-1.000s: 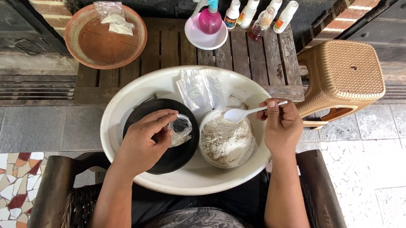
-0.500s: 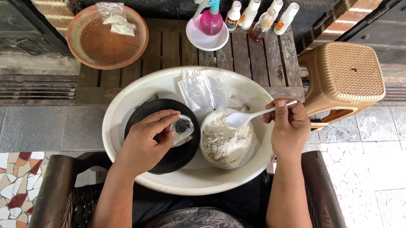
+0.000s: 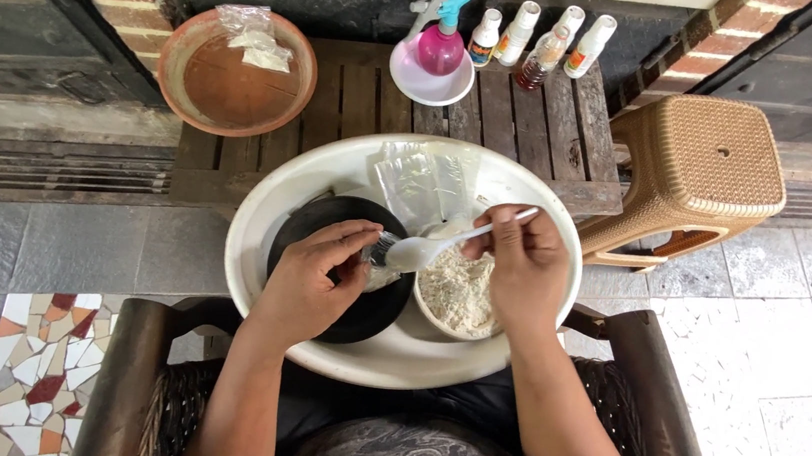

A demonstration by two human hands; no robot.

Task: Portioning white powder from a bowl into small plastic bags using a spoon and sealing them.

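Two hands: both are working over a wide white basin [image 3: 531,186] that is sitting on the lap of a person in a dark wicker chair [image 3: 644,404].
Left hand [image 3: 305,283]: it is curling closed around a small clear plastic bag [image 3: 380,261], pinching it between thumb and fingers over a black dish [image 3: 311,223] that is lying inside the basin.
Right hand [image 3: 523,265]: it is gripping the handle of a white plastic spoon [image 3: 424,250] with fingers closed tight, and the spoon's bowl is pointing left, reaching the mouth of the small bag.
Spoon load: whether anything is lying in the spoon's bowl cannot be told.
Powder bowl [image 3: 454,293]: a white bowl of pale, coarse powder is sitting in the basin just beneath the right hand, beside the black dish.
Spare bags [image 3: 426,180]: clear empty plastic bags are lying at the far side of the basin.
Wooden slatted table [image 3: 359,102]: it is standing beyond the basin, carrying a brown clay dish [image 3: 230,89] with more clear bags in it.
Pink spray bottle [image 3: 440,46]: it is standing in a small white bowl on the table, next to four small bottles [image 3: 541,41] with white caps.
Tan plastic stool [image 3: 699,168]: it is standing to the right of the table on the tiled floor.
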